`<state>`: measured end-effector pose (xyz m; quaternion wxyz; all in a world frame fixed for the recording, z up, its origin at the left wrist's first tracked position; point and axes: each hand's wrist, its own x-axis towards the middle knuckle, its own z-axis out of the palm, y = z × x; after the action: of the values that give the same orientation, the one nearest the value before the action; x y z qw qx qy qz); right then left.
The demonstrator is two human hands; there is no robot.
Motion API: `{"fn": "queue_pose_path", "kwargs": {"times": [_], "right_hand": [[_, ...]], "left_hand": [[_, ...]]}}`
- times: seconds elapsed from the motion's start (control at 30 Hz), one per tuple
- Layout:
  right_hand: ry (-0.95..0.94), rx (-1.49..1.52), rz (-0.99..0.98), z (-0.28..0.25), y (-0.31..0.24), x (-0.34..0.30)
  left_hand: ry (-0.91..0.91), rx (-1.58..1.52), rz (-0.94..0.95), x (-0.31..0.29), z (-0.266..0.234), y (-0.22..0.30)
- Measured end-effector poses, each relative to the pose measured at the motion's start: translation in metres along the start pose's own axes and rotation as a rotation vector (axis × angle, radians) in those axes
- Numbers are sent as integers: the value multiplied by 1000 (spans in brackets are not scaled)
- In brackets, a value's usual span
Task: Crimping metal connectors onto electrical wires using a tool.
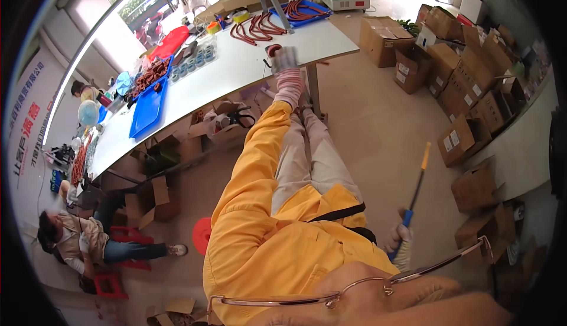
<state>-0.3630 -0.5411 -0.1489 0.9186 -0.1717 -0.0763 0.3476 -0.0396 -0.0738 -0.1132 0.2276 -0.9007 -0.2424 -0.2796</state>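
My left arm, in a yellow sleeve, reaches forward to the table's near edge. The gloved left hand (285,59) there is blurred and looks closed on a red-brown tube (273,49), whose curled part shows at the fingers. Off to my right side, low down, my right hand (399,237) is wrapped round the blue handle of a long thin tool (421,175) with a dark shaft and a yellow tip. The tool points forward, away from the table. Beyond my left hand, several red-brown tubes (258,28) lie in bent bunches on the white table (236,60).
More tubes lie in a blue tray (322,13) at the far end. Left along the table stand another blue tray (150,110), red-brown pieces (155,75) and small clear containers (192,61). Cardboard boxes (460,83) crowd the right. A person (88,237) sits at lower left.
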Motion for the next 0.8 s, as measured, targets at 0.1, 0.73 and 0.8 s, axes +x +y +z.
{"fn": "queue_pose_path", "kwargs": {"times": [0.1, 0.73, 0.8], "right_hand": [[636, -454, -140, 35, 8, 31], [250, -1081, 273, 66, 53, 219], [236, -1101, 405, 47, 58, 231]], "left_hand": [[-358, -253, 293, 25, -66, 59], [33, -3106, -778, -48, -50, -8], [51, -3148, -700, -51, -45, -8]]}}
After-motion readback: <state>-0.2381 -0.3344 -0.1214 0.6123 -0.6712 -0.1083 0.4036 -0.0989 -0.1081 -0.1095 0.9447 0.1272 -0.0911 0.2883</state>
